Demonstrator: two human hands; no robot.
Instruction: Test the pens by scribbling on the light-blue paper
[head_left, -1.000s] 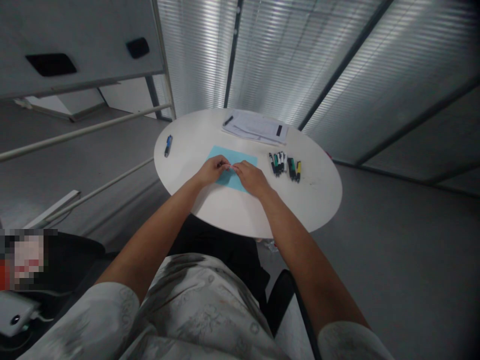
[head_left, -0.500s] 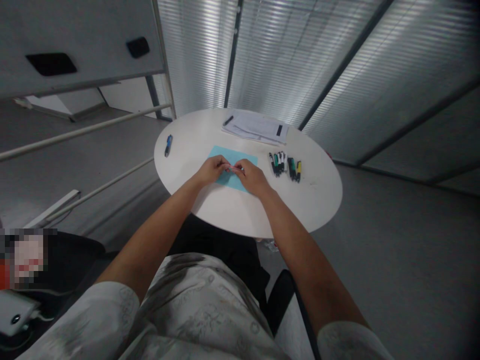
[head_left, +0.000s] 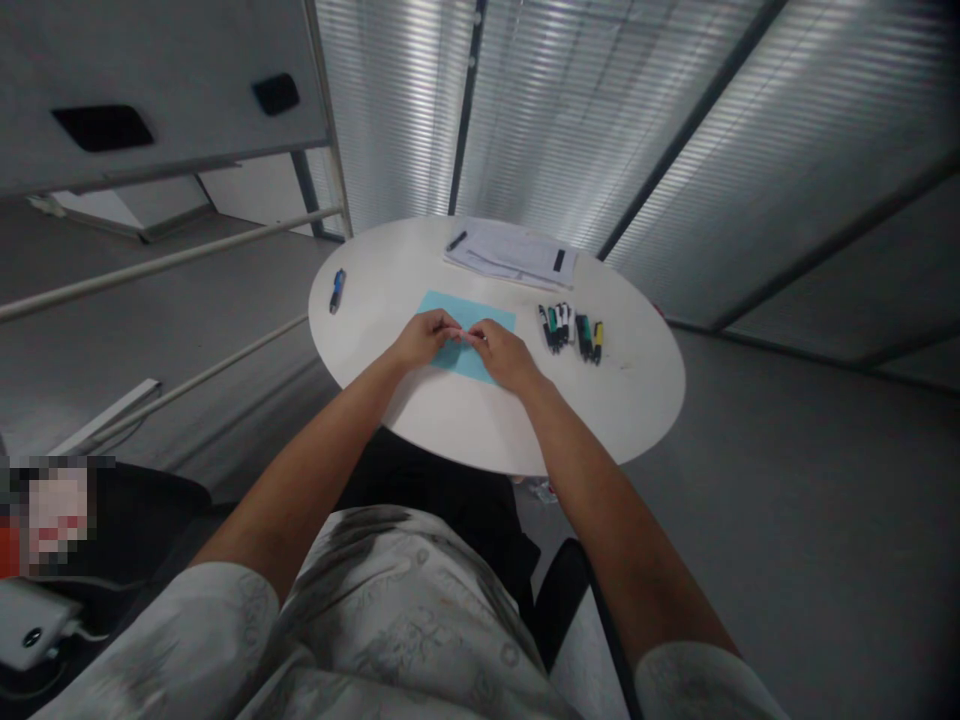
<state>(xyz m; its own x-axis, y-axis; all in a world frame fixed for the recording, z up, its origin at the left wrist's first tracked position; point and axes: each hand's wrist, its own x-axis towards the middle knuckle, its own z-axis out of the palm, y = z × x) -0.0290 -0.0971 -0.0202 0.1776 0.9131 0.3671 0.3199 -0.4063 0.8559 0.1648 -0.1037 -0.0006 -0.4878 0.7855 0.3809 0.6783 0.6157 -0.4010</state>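
Note:
A light blue sheet of paper (head_left: 472, 312) lies on the round white table (head_left: 480, 420) in front of me. My left hand (head_left: 424, 338) and my right hand (head_left: 504, 356) rest over the sheet's near half, fingertips meeting in a pinch at its middle. Both hands have curled fingers. Something small and pale sits between the fingertips, too small to name. The near edge of the sheet is hidden under my hands.
A row of several markers (head_left: 570, 330) lies right of the sheet. A blue pen (head_left: 337, 290) sits near the table's left edge. White papers (head_left: 514, 255) with a black pen (head_left: 456, 241) lie at the far side. A metal railing (head_left: 172, 260) runs on the left.
My right hand has slid slightly towards the left hand; otherwise both hands stay pinched together over the blue sheet.

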